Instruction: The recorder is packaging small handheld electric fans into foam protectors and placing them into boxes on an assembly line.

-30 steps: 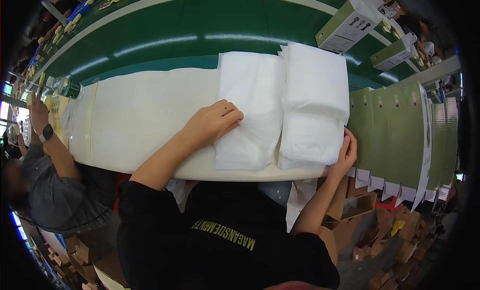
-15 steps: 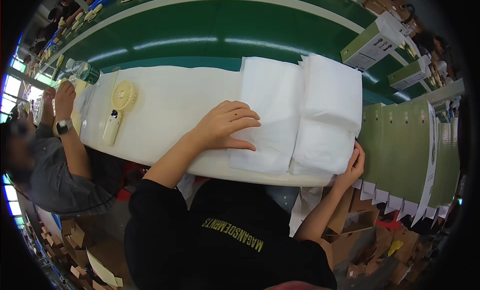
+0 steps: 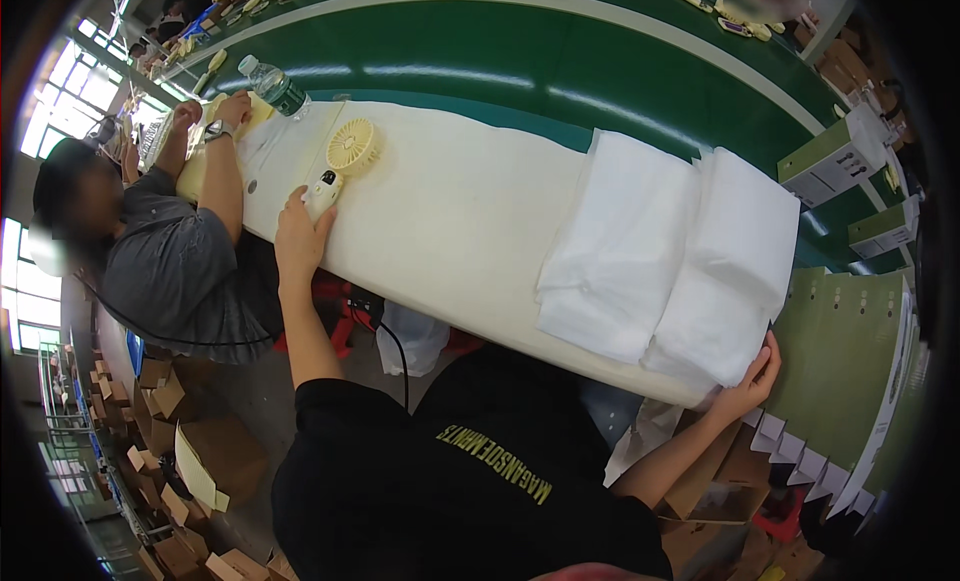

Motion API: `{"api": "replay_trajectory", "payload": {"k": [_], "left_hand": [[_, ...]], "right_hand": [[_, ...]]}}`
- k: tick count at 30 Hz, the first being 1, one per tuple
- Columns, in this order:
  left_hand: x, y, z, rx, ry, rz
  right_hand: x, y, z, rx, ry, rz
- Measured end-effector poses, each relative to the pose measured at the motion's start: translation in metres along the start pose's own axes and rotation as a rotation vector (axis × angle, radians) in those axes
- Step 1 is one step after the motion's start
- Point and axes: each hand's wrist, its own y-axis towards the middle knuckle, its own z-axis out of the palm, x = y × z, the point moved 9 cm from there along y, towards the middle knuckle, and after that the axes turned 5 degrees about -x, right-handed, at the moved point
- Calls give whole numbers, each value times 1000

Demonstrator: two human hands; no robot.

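My left hand reaches far left along the white worktop and closes around the white handle of a small yellow handheld fan lying flat there. My right hand rests at the near right edge of the worktop, fingers on the corner of the right stack of white folded bags. A second white stack lies just left of it.
A co-worker in a grey shirt sits at the left, hands by a water bottle. A green conveyor belt runs behind the worktop. Green cartons stand at the right, brown cardboard boxes lie on the floor.
My left hand left the white stacks and slid left to the fan's handle. The view has swung left, bringing the fan, bottle and co-worker in. My right hand stays at the stack's corner.
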Motion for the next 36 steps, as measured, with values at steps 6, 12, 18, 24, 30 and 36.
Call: {"api": "replay_trajectory", "payload": {"k": [6, 12, 18, 24, 30, 36], "left_hand": [[-81, -36, 38, 496, -1327, -425], [-244, -115, 10, 556, -1600, 136], [-324, -173, -19, 732, -1088, 702], [-343, -175, -12, 479, -766, 1057], [-341, -162, 12, 828, -910, 721], [-332, -171, 36, 1262, -1192, 190]], "right_hand": [[53, -51, -36, -446, 99, -185], [147, -84, 81, 310, 844, 91], [106, -80, 84, 376, 1016, 353], [69, -90, 69, 634, 1659, 753], [68, -119, 55, 592, 1620, 821], [101, -163, 91, 911, 1339, 767]]}}
